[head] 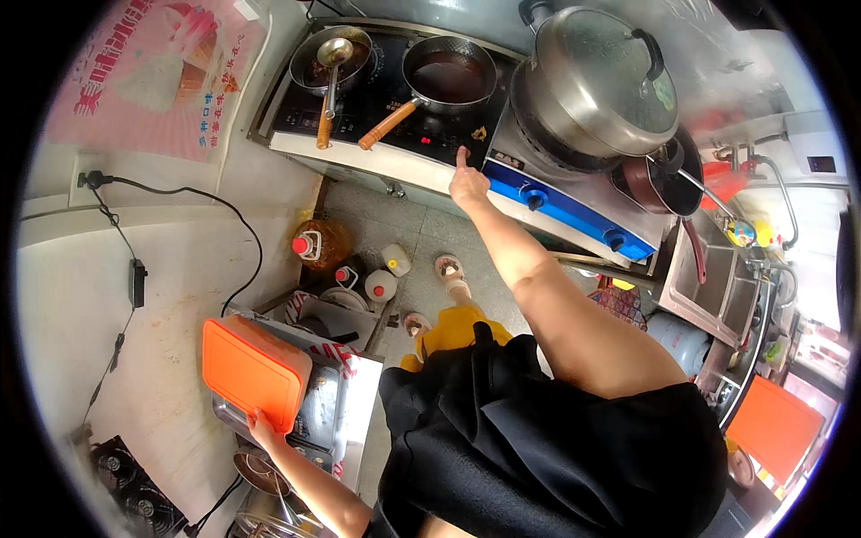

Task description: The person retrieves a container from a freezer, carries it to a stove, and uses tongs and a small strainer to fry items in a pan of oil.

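Observation:
My right hand (469, 185) reaches forward with its index finger extended, the tip touching the black glass panel of an induction cooktop (440, 144). A red display glows near that fingertip. On the cooktop stands a small wood-handled saucepan (449, 102) of dark liquid. A second wood-handled pan (303, 84) to its left has a metal ladle (334, 54) resting across it. Down at the left, my left hand (264, 429) grips the near edge of a plastic container with an orange lid (252, 370). The container sits over a metal tray (323, 400).
A large lidded steel pot (592, 87) stands on a gas stove (572, 205) to the right. Beyond it is a steel sink (699, 276). Oil and sauce jugs (326, 245) crowd the floor at left. A black power cord (202, 191) hangs along the wall.

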The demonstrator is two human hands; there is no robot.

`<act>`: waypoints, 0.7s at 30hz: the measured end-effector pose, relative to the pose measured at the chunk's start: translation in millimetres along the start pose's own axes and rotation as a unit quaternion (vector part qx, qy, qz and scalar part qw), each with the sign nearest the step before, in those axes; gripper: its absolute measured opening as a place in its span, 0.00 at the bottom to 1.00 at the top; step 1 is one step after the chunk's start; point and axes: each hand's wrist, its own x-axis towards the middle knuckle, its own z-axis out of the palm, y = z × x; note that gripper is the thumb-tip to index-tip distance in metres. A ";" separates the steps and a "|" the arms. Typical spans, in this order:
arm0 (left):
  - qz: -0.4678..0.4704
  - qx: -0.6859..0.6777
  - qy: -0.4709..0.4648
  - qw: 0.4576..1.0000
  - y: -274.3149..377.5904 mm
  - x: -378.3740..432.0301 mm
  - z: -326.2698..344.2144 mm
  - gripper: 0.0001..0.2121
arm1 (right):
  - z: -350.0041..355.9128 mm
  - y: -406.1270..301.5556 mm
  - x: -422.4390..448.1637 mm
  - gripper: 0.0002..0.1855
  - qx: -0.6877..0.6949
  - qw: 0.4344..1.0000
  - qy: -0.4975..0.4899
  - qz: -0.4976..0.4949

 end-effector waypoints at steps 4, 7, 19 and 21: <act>-0.017 0.008 0.017 1.000 8.3 -1.5 8.0 0.25 | 1.0 -6.4 11.5 0.43 0.035 0.999 -0.003 -0.003; -0.025 -0.005 0.013 1.000 4.9 -1.9 8.2 0.25 | -6.8 -14.5 15.3 0.43 0.104 0.994 -0.019 0.020; 0.038 0.106 0.105 0.988 -12.6 8.9 4.1 0.25 | -13.9 -85.1 2.0 0.42 0.093 0.990 -0.062 -0.086; 0.063 0.184 0.138 0.971 -9.4 4.7 9.2 0.25 | -16.3 -94.2 -0.6 0.42 0.094 0.990 -0.068 -0.083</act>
